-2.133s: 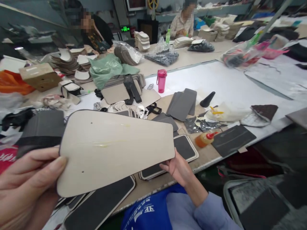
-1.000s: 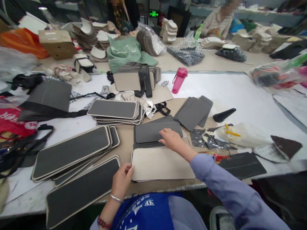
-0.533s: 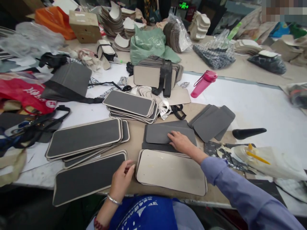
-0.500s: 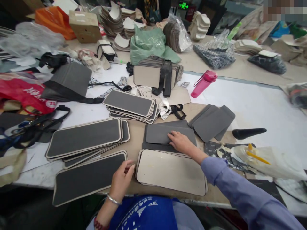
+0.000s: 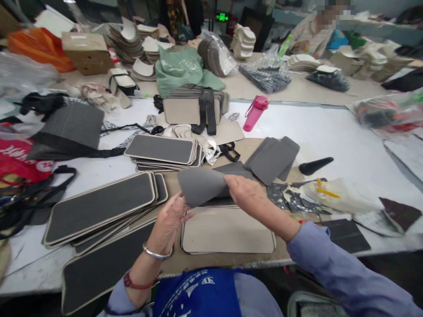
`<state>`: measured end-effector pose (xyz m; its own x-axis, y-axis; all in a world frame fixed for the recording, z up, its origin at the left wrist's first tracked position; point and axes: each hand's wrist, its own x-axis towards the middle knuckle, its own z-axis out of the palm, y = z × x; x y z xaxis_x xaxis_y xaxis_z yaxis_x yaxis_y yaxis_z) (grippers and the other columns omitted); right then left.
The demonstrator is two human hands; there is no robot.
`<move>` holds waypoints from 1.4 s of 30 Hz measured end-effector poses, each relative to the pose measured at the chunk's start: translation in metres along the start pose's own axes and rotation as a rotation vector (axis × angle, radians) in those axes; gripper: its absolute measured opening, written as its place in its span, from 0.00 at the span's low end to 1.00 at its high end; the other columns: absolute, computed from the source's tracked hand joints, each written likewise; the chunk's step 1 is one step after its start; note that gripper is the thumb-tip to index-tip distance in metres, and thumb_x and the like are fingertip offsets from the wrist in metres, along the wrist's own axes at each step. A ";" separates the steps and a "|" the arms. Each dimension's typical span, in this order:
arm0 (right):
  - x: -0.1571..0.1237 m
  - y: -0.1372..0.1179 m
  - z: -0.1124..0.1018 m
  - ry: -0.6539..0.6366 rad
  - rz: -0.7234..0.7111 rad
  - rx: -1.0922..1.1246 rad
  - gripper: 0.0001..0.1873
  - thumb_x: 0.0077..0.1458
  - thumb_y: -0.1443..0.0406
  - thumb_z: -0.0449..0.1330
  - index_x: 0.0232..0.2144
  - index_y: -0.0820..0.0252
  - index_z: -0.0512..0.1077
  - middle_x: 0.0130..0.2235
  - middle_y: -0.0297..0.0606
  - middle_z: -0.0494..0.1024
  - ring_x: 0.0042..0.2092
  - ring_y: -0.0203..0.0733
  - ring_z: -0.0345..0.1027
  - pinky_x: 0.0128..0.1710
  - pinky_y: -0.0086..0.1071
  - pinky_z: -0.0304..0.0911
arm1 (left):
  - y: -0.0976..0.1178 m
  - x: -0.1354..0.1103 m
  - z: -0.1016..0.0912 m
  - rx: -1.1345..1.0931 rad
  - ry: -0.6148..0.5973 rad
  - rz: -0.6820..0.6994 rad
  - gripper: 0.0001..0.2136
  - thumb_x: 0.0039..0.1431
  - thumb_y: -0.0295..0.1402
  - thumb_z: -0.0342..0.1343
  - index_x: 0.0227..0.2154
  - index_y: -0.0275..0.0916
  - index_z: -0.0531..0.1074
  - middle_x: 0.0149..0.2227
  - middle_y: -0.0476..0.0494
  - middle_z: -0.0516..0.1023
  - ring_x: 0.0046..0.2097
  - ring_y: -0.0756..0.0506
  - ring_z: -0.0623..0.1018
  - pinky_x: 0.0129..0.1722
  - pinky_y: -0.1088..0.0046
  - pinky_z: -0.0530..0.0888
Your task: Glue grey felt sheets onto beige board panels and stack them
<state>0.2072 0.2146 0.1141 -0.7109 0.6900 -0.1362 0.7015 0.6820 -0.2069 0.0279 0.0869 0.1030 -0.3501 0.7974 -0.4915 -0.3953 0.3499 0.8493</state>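
A thin dark grey sheet [image 5: 200,185] with rounded corners is raised and bent above the table. My right hand [image 5: 244,193] pinches its right end. At its lower left edge is my left hand [image 5: 168,220], fingers partly curled, with the edge seemingly between thumb and fingers. Beneath the sheet, other grey sheets [image 5: 236,168] lie partly hidden. Nearest me is a stack of beige panels [image 5: 228,235] with rounded corners. To the left lie beige-edged panels with grey faces [image 5: 102,207], and one more such panel [image 5: 99,268] partly under my left forearm.
Behind are a stack of grey-faced panels [image 5: 160,149] and a strapped bundle [image 5: 185,110]. On the right lie fanned grey sheets [image 5: 272,160], a black tool handle [image 5: 315,166] and a whitish bag with a yellow stick [image 5: 343,193]. A pink bottle [image 5: 256,113] stands farther back.
My right hand has lifted the top grey sheet off its pile, and the sheet now bends upward. My left hand has moved up to its left edge. The view has shifted right.
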 end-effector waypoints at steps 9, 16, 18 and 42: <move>-0.121 -0.060 -0.001 0.255 -0.082 0.819 0.24 0.57 0.58 0.50 0.55 0.58 0.58 0.50 0.45 0.68 0.51 0.44 0.61 0.51 0.40 0.57 | 0.054 -0.051 0.003 0.072 0.094 -0.271 0.23 0.36 0.34 0.66 0.40 0.40 0.71 0.29 0.47 0.79 0.32 0.41 0.78 0.31 0.66 0.78; -0.145 -0.061 0.056 0.422 0.641 1.578 0.25 0.56 0.48 0.46 0.46 0.57 0.65 0.41 0.41 0.72 0.42 0.42 0.65 0.36 0.34 0.64 | 0.046 -0.064 -0.024 0.159 0.060 -0.434 0.30 0.28 0.36 0.69 0.41 0.41 0.71 0.24 0.47 0.79 0.30 0.37 0.79 0.31 0.63 0.78; -0.146 -0.065 0.063 0.432 0.681 1.821 0.23 0.53 0.47 0.49 0.39 0.58 0.68 0.30 0.35 0.71 0.31 0.37 0.64 0.28 0.29 0.61 | 0.039 -0.063 -0.023 0.181 0.038 -0.472 0.29 0.27 0.35 0.69 0.40 0.39 0.71 0.27 0.45 0.79 0.32 0.37 0.79 0.32 0.62 0.78; -0.185 0.016 0.105 0.383 0.786 0.496 0.16 0.54 0.52 0.47 0.25 0.56 0.63 0.26 0.35 0.69 0.28 0.39 0.62 0.30 0.30 0.54 | -0.063 -0.005 -0.033 0.647 0.031 0.007 0.17 0.37 0.48 0.56 0.16 0.38 0.65 0.16 0.53 0.66 0.24 0.49 0.68 0.26 0.74 0.64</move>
<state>0.3450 0.0725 0.0344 0.0703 0.9920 -0.1048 0.8026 -0.1186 -0.5846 0.0263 0.0443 0.0458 -0.3788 0.7897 -0.4826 0.1956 0.5780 0.7923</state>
